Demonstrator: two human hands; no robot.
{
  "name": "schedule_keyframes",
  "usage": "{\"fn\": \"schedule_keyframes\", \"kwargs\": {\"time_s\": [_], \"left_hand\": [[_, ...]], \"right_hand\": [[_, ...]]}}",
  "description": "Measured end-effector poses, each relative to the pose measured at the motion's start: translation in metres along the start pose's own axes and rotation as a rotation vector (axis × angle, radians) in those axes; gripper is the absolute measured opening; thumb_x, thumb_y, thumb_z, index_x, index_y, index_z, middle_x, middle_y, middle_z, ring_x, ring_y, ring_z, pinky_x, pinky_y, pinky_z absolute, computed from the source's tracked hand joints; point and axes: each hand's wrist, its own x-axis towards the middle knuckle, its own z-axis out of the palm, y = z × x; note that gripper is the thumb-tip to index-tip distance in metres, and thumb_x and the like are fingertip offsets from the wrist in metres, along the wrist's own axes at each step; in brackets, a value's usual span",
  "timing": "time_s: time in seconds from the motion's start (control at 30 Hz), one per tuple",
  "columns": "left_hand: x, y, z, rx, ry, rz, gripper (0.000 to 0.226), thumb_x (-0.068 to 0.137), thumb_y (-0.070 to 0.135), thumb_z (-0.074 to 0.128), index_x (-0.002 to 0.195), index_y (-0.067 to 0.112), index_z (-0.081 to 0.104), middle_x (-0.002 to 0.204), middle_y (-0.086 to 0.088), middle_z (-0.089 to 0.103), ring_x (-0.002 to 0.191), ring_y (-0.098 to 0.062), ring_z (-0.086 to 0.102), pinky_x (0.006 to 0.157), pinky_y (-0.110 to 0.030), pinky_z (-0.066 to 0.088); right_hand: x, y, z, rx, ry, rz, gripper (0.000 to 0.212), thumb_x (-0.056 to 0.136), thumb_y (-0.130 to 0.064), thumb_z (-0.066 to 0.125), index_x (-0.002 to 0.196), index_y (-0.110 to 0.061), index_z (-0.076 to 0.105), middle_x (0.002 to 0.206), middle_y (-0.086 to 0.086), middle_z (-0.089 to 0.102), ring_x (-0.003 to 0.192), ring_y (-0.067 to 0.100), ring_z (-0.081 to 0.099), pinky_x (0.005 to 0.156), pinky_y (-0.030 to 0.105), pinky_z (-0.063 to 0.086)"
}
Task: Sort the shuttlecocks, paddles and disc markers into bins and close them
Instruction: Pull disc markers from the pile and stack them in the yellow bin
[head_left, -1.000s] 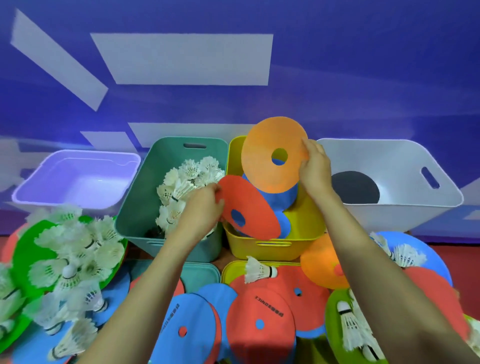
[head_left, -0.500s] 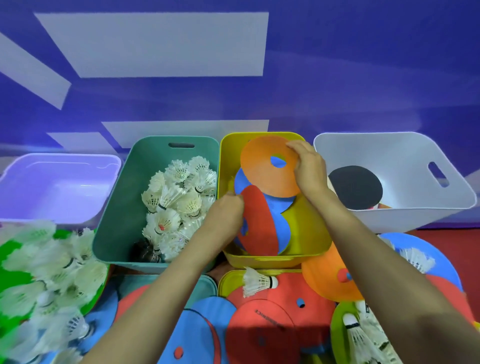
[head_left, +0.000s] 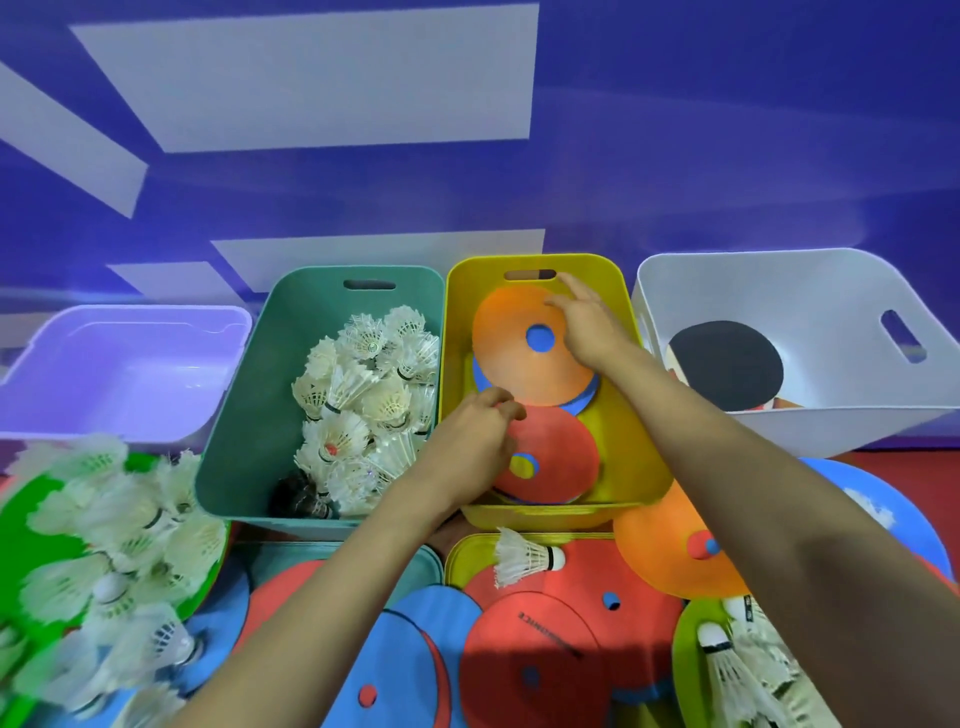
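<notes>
An orange disc marker (head_left: 519, 358) is seen lying flat in the far half of the yellow bin (head_left: 628, 431), on top of a blue disc marker (head_left: 581, 402) whose edge shows at the orange one's 5 o'clock. A red disc marker (head_left: 561, 457) is laid in the near half of the same bin, its far edge tucked just under the orange one.

The right hand (head_left: 592, 327) is placed at the orange marker's 2 o'clock, fingers spread and lightly bent over the rim; whether the rim is pinched cannot be told. The left hand (head_left: 467, 447) is set at the red marker's 9 o'clock, fingers curled and closed on its edge.

At the yellow bin's 9 o'clock a teal bin (head_left: 260, 415) is stood, touching it, with white shuttlecocks (head_left: 363, 395) heaped inside. Beyond that, a lilac bin (head_left: 124, 374) is found. At 3 o'clock a white bin (head_left: 831, 312) is placed, with a black paddle (head_left: 727, 364) lying in it.

At 6 o'clock, a single shuttlecock (head_left: 522, 558) is laid across a yellow lid (head_left: 457, 561), among loose red, blue and orange markers. More shuttlecocks are scattered over a green marker (head_left: 31, 525) at the frame's 8 o'clock.
</notes>
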Motion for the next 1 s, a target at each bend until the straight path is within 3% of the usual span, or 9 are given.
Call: {"fn": "schedule_keyframes", "kwargs": {"time_s": [0.1,0.23,0.4,0.6,0.67,0.73,0.83,0.9,1.0], "left_hand": [[-0.009,0.004,0.003,0.005,0.013,-0.007,0.033,0.089,0.013,0.054,0.122,0.011,0.057,0.132,-0.006,0.049,0.121,-0.025,0.046,0.099,-0.031,0.037],[-0.015,0.015,0.011,-0.007,0.084,-0.010,0.029,0.089,0.017,0.054,0.118,0.015,0.059,0.127,0.000,0.053,0.117,-0.022,0.049,0.095,-0.033,0.042],[-0.033,0.045,0.028,-0.128,0.280,-0.003,0.020,0.088,0.018,0.058,0.107,0.018,0.062,0.111,0.001,0.059,0.105,-0.020,0.054,0.078,-0.039,0.049],[-0.072,0.088,0.068,-0.176,0.474,0.217,0.021,0.089,0.018,0.051,0.104,0.011,0.064,0.103,-0.004,0.061,0.094,-0.023,0.057,0.082,-0.035,0.045],[-0.088,0.098,0.090,-0.198,0.464,0.264,0.018,0.089,0.015,0.053,0.105,0.012,0.062,0.103,-0.004,0.061,0.095,-0.022,0.056,0.083,-0.032,0.044],[-0.097,0.105,0.117,-0.243,0.355,0.265,0.018,0.089,0.017,0.052,0.105,0.014,0.061,0.105,-0.003,0.059,0.097,-0.021,0.056,0.084,-0.032,0.045],[-0.096,0.120,0.153,-0.332,0.174,0.167,0.023,0.088,0.019,0.048,0.103,0.010,0.062,0.104,-0.006,0.057,0.094,-0.020,0.057,0.085,-0.032,0.045],[-0.088,0.132,0.168,-0.369,0.123,0.068,0.023,0.085,0.009,0.054,0.105,0.005,0.063,0.104,-0.011,0.057,0.090,-0.025,0.058,0.083,-0.029,0.043],[-0.073,0.147,0.183,-0.404,0.091,-0.001,0.031,0.081,-0.003,0.057,0.112,0.002,0.061,0.108,-0.015,0.056,0.096,-0.031,0.058,0.086,-0.028,0.040]], "right_hand": [[-0.007,0.006,0.005,-0.081,-0.057,0.036,0.055,0.087,0.005,0.045,0.138,-0.017,0.044,0.157,0.009,0.010,0.144,0.028,0.010,0.116,0.039,0.020],[-0.044,0.006,-0.003,-0.047,-0.009,0.029,0.048,0.089,-0.003,0.050,0.136,-0.014,0.047,0.150,0.013,0.028,0.139,0.028,0.023,0.112,0.035,0.022],[-0.136,0.004,-0.031,0.104,0.214,-0.095,0.032,0.090,-0.009,0.054,0.121,-0.011,0.058,0.126,0.008,0.053,0.121,0.025,0.046,0.101,0.032,0.035],[-0.252,0.021,-0.031,0.189,0.455,-0.060,0.029,0.089,-0.014,0.047,0.112,-0.008,0.063,0.110,0.007,0.062,0.105,0.019,0.050,0.094,0.026,0.036],[-0.279,0.036,-0.017,0.181,0.413,0.020,0.028,0.087,-0.011,0.051,0.112,-0.009,0.063,0.109,0.007,0.062,0.104,0.020,0.050,0.093,0.025,0.036],[-0.298,0.054,-0.004,0.120,0.273,0.097,0.028,0.086,-0.010,0.054,0.112,-0.009,0.063,0.111,0.009,0.062,0.108,0.026,0.051,0.095,0.034,0.038],[-0.314,0.075,0.008,-0.065,0.045,0.164,0.039,0.081,0.002,0.054,0.117,-0.012,0.061,0.119,0.008,0.057,0.121,0.033,0.042,0.100,0.042,0.033],[-0.317,0.083,0.014,-0.178,-0.069,0.212,0.046,0.081,0.002,0.053,0.122,-0.019,0.058,0.130,0.002,0.049,0.132,0.028,0.030,0.106,0.044,0.024],[-0.315,0.090,0.020,-0.168,-0.038,0.185,0.037,0.076,0.001,0.061,0.107,-0.019,0.067,0.113,0.003,0.061,0.117,0.029,0.047,0.096,0.041,0.036]]}}
